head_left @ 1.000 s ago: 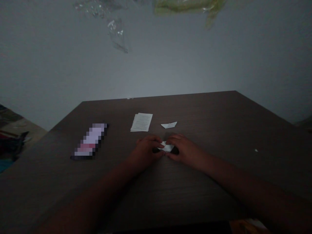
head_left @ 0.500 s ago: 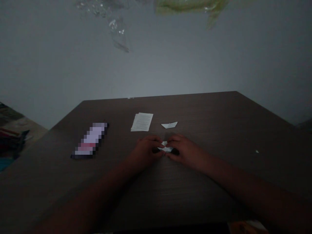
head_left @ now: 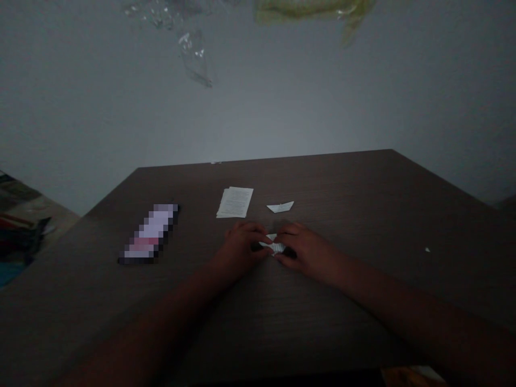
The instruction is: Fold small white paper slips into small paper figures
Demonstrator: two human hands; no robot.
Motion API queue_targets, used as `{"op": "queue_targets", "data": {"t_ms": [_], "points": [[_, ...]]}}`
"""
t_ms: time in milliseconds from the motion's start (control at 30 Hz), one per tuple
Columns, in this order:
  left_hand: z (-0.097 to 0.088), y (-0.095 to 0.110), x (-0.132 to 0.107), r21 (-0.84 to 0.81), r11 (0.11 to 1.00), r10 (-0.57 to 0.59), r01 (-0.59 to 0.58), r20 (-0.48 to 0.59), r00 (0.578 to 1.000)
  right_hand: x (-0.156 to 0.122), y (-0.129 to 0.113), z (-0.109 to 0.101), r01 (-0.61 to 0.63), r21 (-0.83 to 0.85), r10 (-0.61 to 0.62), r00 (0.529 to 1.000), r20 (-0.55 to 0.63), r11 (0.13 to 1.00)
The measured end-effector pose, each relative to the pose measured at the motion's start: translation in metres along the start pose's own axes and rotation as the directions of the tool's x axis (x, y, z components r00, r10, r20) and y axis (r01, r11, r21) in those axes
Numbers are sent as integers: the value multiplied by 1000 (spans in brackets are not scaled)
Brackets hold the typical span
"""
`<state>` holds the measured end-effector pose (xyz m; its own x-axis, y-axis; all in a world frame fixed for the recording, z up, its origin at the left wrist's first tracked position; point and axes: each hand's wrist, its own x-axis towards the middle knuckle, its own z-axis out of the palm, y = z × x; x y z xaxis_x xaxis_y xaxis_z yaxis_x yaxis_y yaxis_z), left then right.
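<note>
Between my two hands is a small piece of folded printed paper [head_left: 277,247], low on the table. My left hand [head_left: 244,246] grips its left side with thumb and fingers. From the right, my right hand [head_left: 301,247] pinches the other side. The fingers cover the paper's ends, so its full shape is hidden. Just beyond my hands lies a small folded paper boat [head_left: 280,207] with printed lines. A stack of printed paper sheets [head_left: 235,202] rests behind my left hand.
A phone [head_left: 149,234] with a blurred-out screen lies at the left of the dark wooden table [head_left: 342,183]. A tiny white scrap [head_left: 428,249] is at the right. A pale wall [head_left: 258,107] stands behind, with clear plastic [head_left: 195,54] and a yellow wrapper [head_left: 314,12] above.
Both hands stay on the folded paper in nearly the same place. The left fingers have shifted very slightly, and a little more of the paper's lower part shows.
</note>
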<state>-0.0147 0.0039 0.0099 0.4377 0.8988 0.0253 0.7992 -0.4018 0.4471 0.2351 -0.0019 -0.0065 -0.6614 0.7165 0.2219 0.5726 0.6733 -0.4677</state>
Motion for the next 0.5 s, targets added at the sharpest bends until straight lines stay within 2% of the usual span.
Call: {"op": "queue_targets", "data": {"t_ms": [200,500], "points": [[-1,3,0,-22,999,-29,29,8,1000,-1,2,1,-7,4,7,1000,7,1000],[-4,12,-1,-50,996,-76,76,7,997,0,-2,-1,29,-114,-25,999,41,993]]}}
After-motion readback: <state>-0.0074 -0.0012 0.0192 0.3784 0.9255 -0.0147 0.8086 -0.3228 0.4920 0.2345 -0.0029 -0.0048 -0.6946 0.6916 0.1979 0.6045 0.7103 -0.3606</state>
